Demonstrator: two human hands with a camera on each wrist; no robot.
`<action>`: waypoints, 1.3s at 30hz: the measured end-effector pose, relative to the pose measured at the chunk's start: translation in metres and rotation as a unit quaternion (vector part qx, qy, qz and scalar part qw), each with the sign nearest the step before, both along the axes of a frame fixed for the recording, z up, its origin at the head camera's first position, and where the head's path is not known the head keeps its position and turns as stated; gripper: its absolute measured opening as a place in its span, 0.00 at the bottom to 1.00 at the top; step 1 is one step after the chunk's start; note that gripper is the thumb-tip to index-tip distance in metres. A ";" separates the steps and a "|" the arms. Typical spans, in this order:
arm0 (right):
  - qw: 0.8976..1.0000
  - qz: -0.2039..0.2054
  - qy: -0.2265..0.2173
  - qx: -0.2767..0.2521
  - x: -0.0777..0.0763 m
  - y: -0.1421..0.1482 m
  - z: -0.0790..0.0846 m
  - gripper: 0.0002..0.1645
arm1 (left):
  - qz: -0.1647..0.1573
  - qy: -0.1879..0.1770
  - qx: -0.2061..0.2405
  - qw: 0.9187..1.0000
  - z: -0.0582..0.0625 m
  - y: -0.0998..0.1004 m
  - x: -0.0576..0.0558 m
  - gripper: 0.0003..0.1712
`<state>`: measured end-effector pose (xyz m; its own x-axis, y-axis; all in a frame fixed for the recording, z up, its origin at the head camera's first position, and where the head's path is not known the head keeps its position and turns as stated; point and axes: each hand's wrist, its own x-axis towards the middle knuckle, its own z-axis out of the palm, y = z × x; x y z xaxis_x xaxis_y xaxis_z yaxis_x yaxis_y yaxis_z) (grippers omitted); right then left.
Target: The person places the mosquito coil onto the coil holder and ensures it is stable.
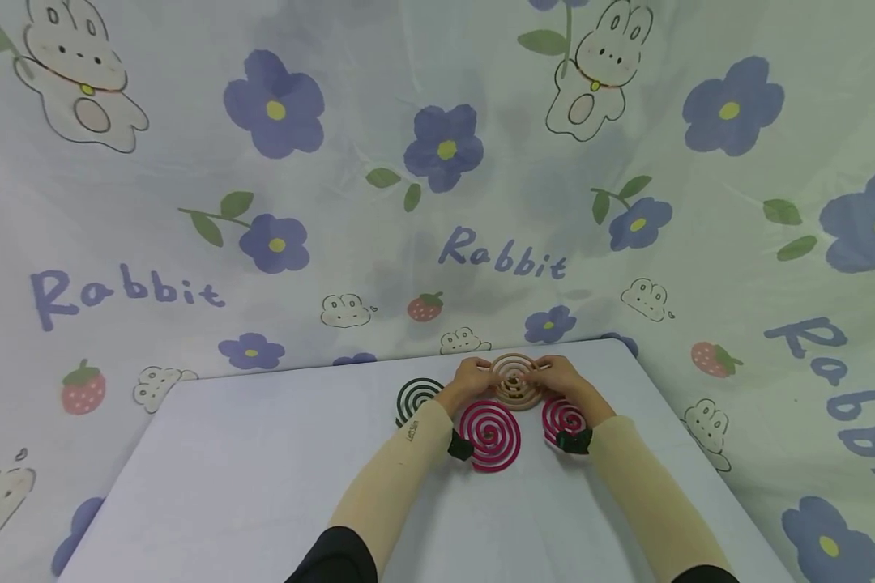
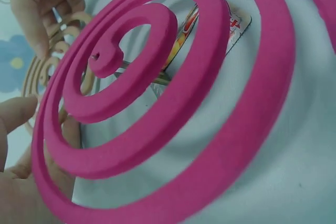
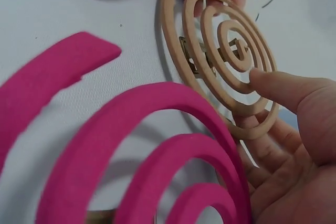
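A tan mosquito coil (image 1: 516,401) is at the far edge of the table, gripped from both sides. My left hand (image 1: 474,379) holds its left edge between thumb and fingers. My right hand (image 1: 560,379) pinches the right side; in the right wrist view its thumb presses the front of the rings while fingers sit behind. A brass-coloured metal stand (image 3: 191,59) shows through the tan rings. Nearer to me lies a pink coil (image 1: 490,470), close to my left wrist. A second pink coil (image 1: 565,413) is partly covered by my right wrist and its camera.
A dark green coil (image 1: 411,397) stands left of my left hand, partly hidden by the forearm. Through the pink rings in the left wrist view appear a metal stand (image 2: 161,78) and a colourful printed piece (image 2: 239,27). A rabbit-print curtain (image 1: 379,259) hangs behind the white table (image 1: 248,470).
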<state>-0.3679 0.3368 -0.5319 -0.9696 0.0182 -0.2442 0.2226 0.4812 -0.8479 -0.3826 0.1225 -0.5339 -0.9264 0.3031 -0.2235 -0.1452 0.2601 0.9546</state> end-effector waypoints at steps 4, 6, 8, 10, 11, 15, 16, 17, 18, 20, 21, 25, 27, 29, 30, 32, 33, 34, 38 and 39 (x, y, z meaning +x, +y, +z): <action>1.000 -0.007 0.020 0.022 0.001 0.001 -0.001 0.27 | 0.006 0.026 -0.056 0.998 0.004 -0.005 0.003 0.27; 0.999 -0.008 0.026 0.036 0.001 0.002 -0.002 0.27 | 0.009 0.028 -0.072 0.997 0.006 -0.008 0.004 0.26; 0.998 -0.008 0.035 0.054 0.002 0.003 -0.002 0.26 | 0.011 0.026 -0.072 0.997 0.007 -0.011 0.006 0.26; 0.996 -0.011 0.047 0.073 0.003 0.005 -0.002 0.26 | 0.008 0.027 -0.068 0.997 0.008 -0.013 0.007 0.25; 0.995 -0.013 0.056 0.083 0.004 0.005 -0.002 0.25 | 0.008 0.032 -0.069 0.997 0.008 -0.014 0.007 0.25; 0.989 -0.018 0.094 0.114 0.007 0.004 0.003 0.24 | -0.005 0.050 -0.072 0.996 0.013 -0.019 0.010 0.25; 0.987 -0.016 0.105 0.120 0.008 0.003 0.005 0.24 | -0.008 0.054 -0.072 0.996 0.015 -0.020 0.011 0.24; 0.986 -0.017 0.113 0.122 0.008 0.002 0.007 0.23 | -0.015 0.063 -0.078 0.995 0.017 -0.021 0.012 0.24; 0.985 -0.013 0.122 0.125 0.009 0.000 0.010 0.23 | -0.022 0.070 -0.082 0.994 0.020 -0.023 0.014 0.24; 0.981 -0.007 0.140 0.134 0.011 -0.003 0.015 0.22 | -0.035 0.093 -0.099 0.990 0.026 -0.025 0.017 0.23; 0.979 -0.002 0.150 0.140 0.012 -0.005 0.018 0.22 | -0.043 0.105 -0.111 0.987 0.029 -0.027 0.019 0.23; 0.969 0.021 0.183 0.163 0.017 -0.012 0.029 0.22 | -0.073 0.156 -0.160 0.972 0.042 -0.035 0.028 0.23; 0.965 0.033 0.198 0.170 0.022 -0.016 0.035 0.22 | -0.086 0.178 -0.179 0.964 0.047 -0.041 0.031 0.23; 0.961 0.041 0.209 0.176 0.026 -0.020 0.041 0.22 | -0.096 0.200 -0.195 0.955 0.051 -0.047 0.035 0.22; 0.959 0.046 0.214 0.178 0.029 -0.022 0.044 0.22 | -0.100 0.209 -0.202 0.952 0.053 -0.051 0.036 0.22; 0.955 0.056 0.224 0.185 0.034 -0.026 0.049 0.22 | -0.109 0.225 -0.211 0.945 0.056 -0.059 0.039 0.21; 0.954 0.059 0.228 0.186 0.037 -0.028 0.052 0.22 | -0.112 0.232 -0.216 0.942 0.058 -0.063 0.041 0.21; 0.952 0.065 0.235 0.187 0.040 -0.031 0.055 0.22 | -0.115 0.237 -0.218 0.940 0.060 -0.067 0.043 0.20; 0.943 0.085 0.257 0.192 0.055 -0.038 0.066 0.24 | -0.129 0.259 -0.231 0.929 0.065 -0.085 0.051 0.19; 0.941 0.090 0.261 0.194 0.058 -0.040 0.068 0.24 | -0.132 0.264 -0.236 0.926 0.066 -0.089 0.053 0.18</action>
